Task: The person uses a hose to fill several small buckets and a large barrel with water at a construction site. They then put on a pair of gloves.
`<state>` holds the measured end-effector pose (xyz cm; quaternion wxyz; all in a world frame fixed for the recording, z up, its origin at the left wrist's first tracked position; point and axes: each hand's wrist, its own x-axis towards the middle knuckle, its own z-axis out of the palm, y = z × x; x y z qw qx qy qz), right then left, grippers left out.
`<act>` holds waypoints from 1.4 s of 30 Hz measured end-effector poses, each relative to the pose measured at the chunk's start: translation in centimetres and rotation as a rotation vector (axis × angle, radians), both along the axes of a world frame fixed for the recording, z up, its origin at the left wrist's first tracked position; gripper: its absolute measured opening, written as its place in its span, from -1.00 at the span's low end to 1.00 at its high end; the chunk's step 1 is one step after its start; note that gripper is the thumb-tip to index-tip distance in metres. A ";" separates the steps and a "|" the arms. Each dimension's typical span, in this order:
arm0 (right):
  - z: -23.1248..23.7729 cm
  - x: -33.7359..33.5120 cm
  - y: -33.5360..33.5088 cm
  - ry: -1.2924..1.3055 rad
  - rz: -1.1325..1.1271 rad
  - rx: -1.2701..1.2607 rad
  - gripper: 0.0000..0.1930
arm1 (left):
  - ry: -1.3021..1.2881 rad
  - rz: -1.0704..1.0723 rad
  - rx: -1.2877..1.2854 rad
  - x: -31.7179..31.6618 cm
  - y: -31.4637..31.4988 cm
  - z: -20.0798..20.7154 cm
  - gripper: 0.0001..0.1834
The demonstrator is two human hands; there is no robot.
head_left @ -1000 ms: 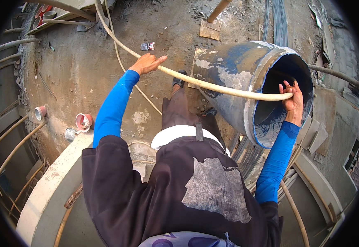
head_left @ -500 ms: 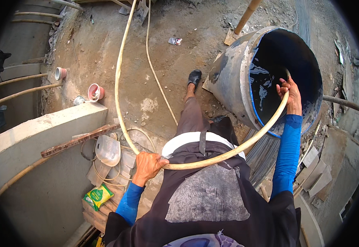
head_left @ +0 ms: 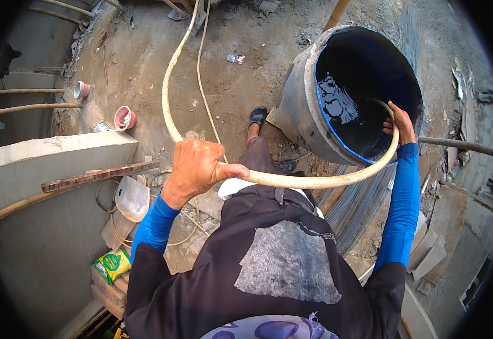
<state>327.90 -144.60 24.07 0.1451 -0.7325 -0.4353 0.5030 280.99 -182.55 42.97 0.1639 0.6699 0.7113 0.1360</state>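
A thick cream-coloured hose [head_left: 314, 181] bows across in front of me. My left hand [head_left: 197, 167] is wrapped round it, thumb lying along its length, and from there the hose runs off toward the far ground. On the other side my right hand [head_left: 403, 122] grips it at the mouth of a large drum [head_left: 294, 107] with a blue rim. Past that hand the hose end dips into the dark drum, where water [head_left: 337, 100] glints. The exact end of the hose is hidden in the dark.
At left stands a low concrete wall [head_left: 60, 148] with a rusty bar [head_left: 96, 176] by it. Two pinkish pots [head_left: 126, 118] sit beyond. A clear plastic jug [head_left: 133, 198] and a green-yellow packet [head_left: 112, 264] lie below. Steel rods [head_left: 353, 217] run beside the drum; broken tiles [head_left: 429, 257] lie right.
My left hand has risen with the hose and moved slightly left. My right hand remains on the hose at the drum, and the hose bends more sharply there. The view has shifted.
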 end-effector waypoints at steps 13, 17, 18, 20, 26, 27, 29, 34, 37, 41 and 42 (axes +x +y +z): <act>23.1 -21.7 -3.7 0.335 0.890 0.331 -0.54 | -0.115 -0.228 0.198 11.4 13.6 1.4 -0.17; 25.4 -35.4 -3.3 0.271 1.182 0.338 -0.52 | -0.219 -0.486 0.087 14.5 18.0 1.3 -0.52; 24.3 -39.1 -2.1 0.167 1.240 0.342 -0.45 | -0.211 -0.455 0.244 15.1 18.4 1.4 -0.70; 20.8 -46.3 0.6 -0.102 1.198 0.209 -0.32 | -0.202 -0.545 0.118 16.6 19.8 2.3 -0.79; 10.9 -58.7 5.7 -0.069 0.842 -0.356 -0.41 | 0.076 -0.608 0.588 18.4 20.8 1.4 -0.89; 10.2 -59.5 5.6 -0.023 0.826 -0.460 -0.55 | -0.005 -0.616 0.572 18.4 21.0 1.3 -0.90; 9.8 -60.1 4.9 0.095 0.781 -0.498 -0.60 | 0.054 -0.733 0.658 18.0 21.3 1.3 -0.90; 13.4 -59.8 4.9 0.360 0.560 -0.436 -0.73 | 0.022 -0.487 0.385 17.2 21.8 3.4 -0.90; 16.5 -59.4 6.0 0.400 0.503 -0.384 -0.73 | -0.228 -0.758 0.443 16.5 22.9 2.7 -0.84; 19.6 -57.7 7.1 0.484 0.502 -0.311 -0.75 | -0.701 -1.001 0.723 11.6 22.8 -0.4 -0.76; 20.3 -57.0 7.3 0.511 0.531 -0.281 -0.76 | -0.935 -1.094 0.649 9.1 22.5 -1.6 -0.71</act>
